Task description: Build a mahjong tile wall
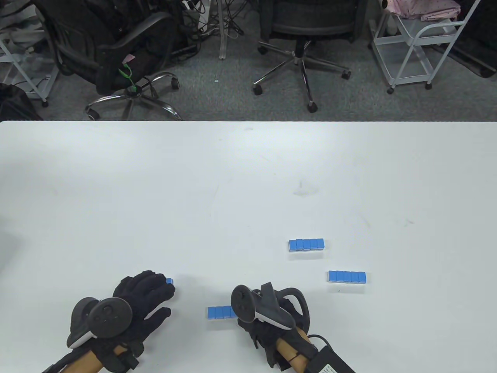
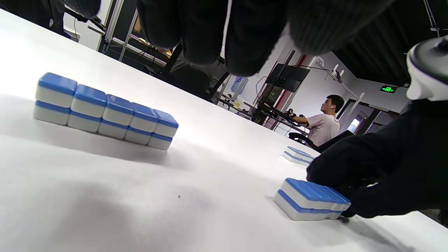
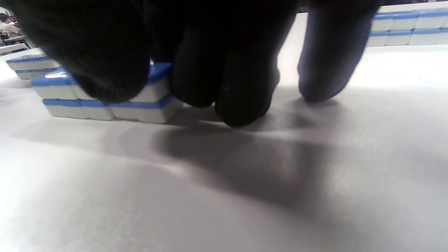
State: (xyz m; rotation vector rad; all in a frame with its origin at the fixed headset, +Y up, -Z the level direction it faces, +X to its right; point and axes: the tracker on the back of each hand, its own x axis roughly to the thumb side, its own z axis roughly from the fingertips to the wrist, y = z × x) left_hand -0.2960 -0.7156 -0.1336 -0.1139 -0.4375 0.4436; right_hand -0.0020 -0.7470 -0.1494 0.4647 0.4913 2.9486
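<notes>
So far, three short two-tier runs of blue-backed mahjong tiles lie on the white table (image 1: pixel 155 186), well apart from one another. The far run (image 1: pixel 306 244) and the right-hand run (image 1: pixel 346 276) each show five tiles across, stacked two high, and look finished as segments. The near run (image 1: pixel 221 312) sits just beside the right hand (image 1: pixel 268 311), whose tracker hides its right end in the table view; the right wrist view shows that hand's fingers (image 3: pixel 241 87) curled down over the top and end of this double stack, touching it, so the hand appears to be grasping or squaring it. How many tiles it has I cannot tell.

The left hand (image 1: pixel 143 299) lies flat-ish near the table's front edge, well left of the near run, with a single blue tile (image 1: pixel 169 280) at its fingertips (image 1: pixel 165 289). Whether the fingers pinch that tile or only touch it is not clear from these views.

Judging by this layout, stacking is largely done, but the three segments are not yet joined into one continuous wall. What seems left: add the loose tile where it belongs, then slide the runs together and line them up.
</notes>
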